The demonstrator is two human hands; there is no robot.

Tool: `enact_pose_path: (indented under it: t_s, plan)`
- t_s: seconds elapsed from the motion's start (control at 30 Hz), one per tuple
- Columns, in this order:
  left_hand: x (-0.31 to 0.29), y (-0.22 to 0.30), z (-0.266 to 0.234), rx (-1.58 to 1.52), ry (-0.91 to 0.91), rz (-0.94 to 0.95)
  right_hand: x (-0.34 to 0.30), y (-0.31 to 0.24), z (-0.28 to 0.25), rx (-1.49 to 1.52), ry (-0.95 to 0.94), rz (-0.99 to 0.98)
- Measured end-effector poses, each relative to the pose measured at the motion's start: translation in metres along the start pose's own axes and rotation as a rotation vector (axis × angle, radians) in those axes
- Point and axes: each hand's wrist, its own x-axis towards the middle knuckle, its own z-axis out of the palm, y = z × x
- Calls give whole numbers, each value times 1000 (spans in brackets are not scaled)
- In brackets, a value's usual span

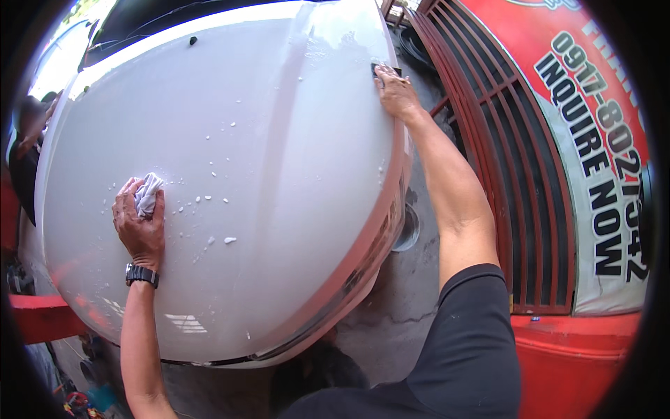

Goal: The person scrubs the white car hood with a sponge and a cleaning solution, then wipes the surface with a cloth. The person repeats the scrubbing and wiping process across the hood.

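Note:
Under both hands spreads the wet, pale grey car hood (209,133), dotted with water drops. My left hand (142,223), with a dark watch (142,275) on its wrist, is closed round a bunched whitish cloth (147,195) resting on the hood's left half. At full reach, my right hand (398,93) presses a thin dark pad (385,70) against the hood's far right edge. Fingers cover most of that pad, so its exact kind cannot be made out.
A red metal grille (502,160) and a red and white printed banner (593,174) line the right side. On the concrete floor beside the hood stands a clear container (407,229). Another person (29,153) is at the far left. A red ledge (579,363) runs at lower right.

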Motion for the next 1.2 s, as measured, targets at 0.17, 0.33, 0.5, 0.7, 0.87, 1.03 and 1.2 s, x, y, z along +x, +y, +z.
enact_pose_path:
  t_s: [0.17,0.33,0.5,0.7,0.87,1.03,1.2]
  plan:
    - [-5,-15,-20,76,-5,-16,-117,-61,8,208,12,-292]
    - [-3,-2,-12,26,-18,17,-66,-13,-3,301,-20,-401]
    - [-3,2,0,-1,14,49,51,-20,31,75,48,-20]
    - [-7,-29,-7,132,24,70,-121,-148,25,140,-9,-464]
    - [-6,-16,-13,102,29,13,-151,-145,15,-102,8,-794]
    - [-8,-5,0,53,49,24,-25,-132,30,35,-1,-94]
    - [-17,-42,12,108,65,76,-156,-214,34,170,26,-349]
